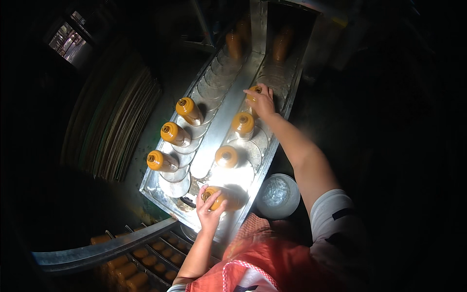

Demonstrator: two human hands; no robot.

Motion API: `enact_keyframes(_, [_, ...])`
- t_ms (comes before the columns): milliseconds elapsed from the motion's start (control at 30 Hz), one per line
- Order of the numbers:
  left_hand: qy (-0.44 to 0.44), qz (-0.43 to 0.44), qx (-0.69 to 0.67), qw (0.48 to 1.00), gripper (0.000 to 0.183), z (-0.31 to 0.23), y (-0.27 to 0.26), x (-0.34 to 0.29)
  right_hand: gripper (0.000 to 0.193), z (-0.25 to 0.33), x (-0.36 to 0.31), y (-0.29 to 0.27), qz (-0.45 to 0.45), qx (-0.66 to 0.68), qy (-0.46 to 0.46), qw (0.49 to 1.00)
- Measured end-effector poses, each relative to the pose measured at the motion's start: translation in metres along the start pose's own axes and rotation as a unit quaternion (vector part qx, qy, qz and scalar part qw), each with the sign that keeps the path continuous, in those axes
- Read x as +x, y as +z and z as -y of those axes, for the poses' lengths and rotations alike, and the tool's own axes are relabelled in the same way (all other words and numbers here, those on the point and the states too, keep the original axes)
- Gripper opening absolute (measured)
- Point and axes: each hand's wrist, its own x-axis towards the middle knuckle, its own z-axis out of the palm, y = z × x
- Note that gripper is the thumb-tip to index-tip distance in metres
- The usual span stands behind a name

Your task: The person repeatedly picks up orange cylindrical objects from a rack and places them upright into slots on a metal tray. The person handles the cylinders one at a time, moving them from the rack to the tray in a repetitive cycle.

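Note:
Near the close end of a metal conveyor, my left hand (210,210) has its fingers curled round the top of a glossy orange bottle-shaped piece (224,200). Farther along the same right-hand row, my right hand (264,103) grips another orange bottle-shaped piece (252,96) by its upper part, partly covering it. Between my hands stand two more such pieces, a farther one (242,124) and a nearer one (226,155), the latter in strong glare. All have a small round knob on top.
The conveyor's left row of overlapping discs (176,187) carries three similar pieces (188,110). A white bucket (278,195) stands at the conveyor's right side. Racks with many orange pieces (137,281) sit lower left, behind a curved metal rail (104,253). Stacked sheets (109,117) lean at left.

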Motion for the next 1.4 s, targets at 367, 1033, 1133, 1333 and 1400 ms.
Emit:
enact_keyframes(367, [0.033,0.012,0.169,0.985,0.039,-0.03,0.127,0.088,0.027,-0.192,-0.057,-0.159,-0.139,0.149,0.041,0.978])
enact_keyframes(1033, [-0.485,-0.141,-0.175,0.845,0.024,-0.112,0.008,-0.394,0.024,-0.135,-0.526,-0.106,0.509,0.299,0.229,0.774])
enact_keyframes(1133, [-0.514,-0.271,-0.149,0.8,0.024,-0.116,-0.022,-0.472,0.024,-0.099,-0.522,-0.082,0.52,0.262,0.112,0.806])
enact_keyframes(1333, [-0.506,-0.548,-0.006,0.666,0.031,-0.132,-0.091,-0.647,0.032,0.068,-0.59,-0.02,0.64,0.223,-0.105,0.728])
enact_keyframes(1400, [-0.507,-0.582,0.178,0.61,0.034,-0.141,-0.116,-0.697,0.036,0.152,-0.632,-0.008,0.66,0.245,-0.195,0.683])
